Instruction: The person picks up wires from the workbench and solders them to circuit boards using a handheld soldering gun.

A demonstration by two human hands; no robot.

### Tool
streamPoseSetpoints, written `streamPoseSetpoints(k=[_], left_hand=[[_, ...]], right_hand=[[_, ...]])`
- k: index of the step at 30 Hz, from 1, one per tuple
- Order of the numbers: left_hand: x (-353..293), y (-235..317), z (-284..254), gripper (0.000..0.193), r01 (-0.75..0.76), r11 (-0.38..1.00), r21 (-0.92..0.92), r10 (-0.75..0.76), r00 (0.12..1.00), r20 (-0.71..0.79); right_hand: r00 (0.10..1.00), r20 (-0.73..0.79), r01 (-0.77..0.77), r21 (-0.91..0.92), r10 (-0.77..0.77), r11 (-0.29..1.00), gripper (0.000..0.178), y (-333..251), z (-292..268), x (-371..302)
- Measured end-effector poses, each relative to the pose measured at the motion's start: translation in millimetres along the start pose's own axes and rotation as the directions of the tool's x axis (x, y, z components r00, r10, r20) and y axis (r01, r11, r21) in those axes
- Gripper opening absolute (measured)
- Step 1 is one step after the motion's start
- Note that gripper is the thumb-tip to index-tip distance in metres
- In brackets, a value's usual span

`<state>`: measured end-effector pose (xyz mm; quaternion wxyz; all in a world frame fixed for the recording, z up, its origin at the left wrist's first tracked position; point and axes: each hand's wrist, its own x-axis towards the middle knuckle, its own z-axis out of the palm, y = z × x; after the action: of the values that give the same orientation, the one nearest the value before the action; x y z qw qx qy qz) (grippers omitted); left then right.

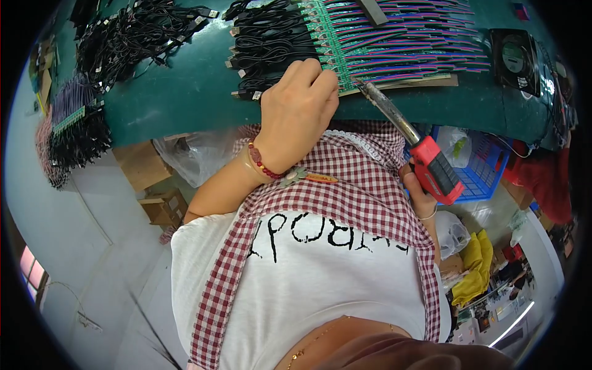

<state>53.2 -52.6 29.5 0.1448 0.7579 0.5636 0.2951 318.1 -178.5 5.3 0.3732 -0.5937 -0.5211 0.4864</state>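
Note:
My left hand [295, 110] rests at the near end of a row of green circuit boards [328, 38], fingers curled and closed. Its fingertips are turned away, hiding whatever they pinch. Black USB cables [268, 48] run off the boards' left side, while ribbons of striped coloured wire [407, 54] extend from the right. In my right hand [418, 192] is a soldering iron [436, 171] with a red and black handle, pointing up and left. Its metal tip is close to the right edge of the nearest boards; whether it touches them I cannot tell.
A flat grey bar [372, 11] lies across the wires. More black USB cables [139, 37] are heaped on the green table [166, 102], and finished-looking bundles [77, 132] hang off its left edge. A black device [515, 61] stands at right, above a blue basket [478, 176].

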Motion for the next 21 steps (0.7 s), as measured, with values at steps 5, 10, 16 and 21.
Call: streamPoseSetpoints(k=[5, 10, 16, 21], left_hand=[[0.1, -0.8, 0.8, 0.014, -0.036, 0.999, 0.015, 0.036, 0.999, 0.016], [-1.7, 0.8, 2.0, 0.014, -0.037, 0.998, 0.044, 0.037, 0.999, 0.012], [-1.8, 1.2, -0.2, 0.016, -0.071, 0.995, 0.076, 0.066, 0.996, 0.064], [2.0, -1.3, -1.6, 0.016, -0.071, 0.996, 0.057, 0.066, 0.994, 0.088]], right_hand=[[0.999, -0.028, -0.033, -0.073, 0.031, 0.997, 0.019, 0.0, 0.6, 3.0], [0.997, 0.044, 0.067, -0.209, -0.059, 0.976, 0.02, 1.2, -2.0, 7.2], [0.984, -0.009, 0.173, -0.231, -0.18, 0.957, 0.02, -1.6, 1.3, 5.2], [0.993, -0.043, 0.103, -0.181, -0.113, 0.978, 0.02, -13.2, 4.5, 5.4]])
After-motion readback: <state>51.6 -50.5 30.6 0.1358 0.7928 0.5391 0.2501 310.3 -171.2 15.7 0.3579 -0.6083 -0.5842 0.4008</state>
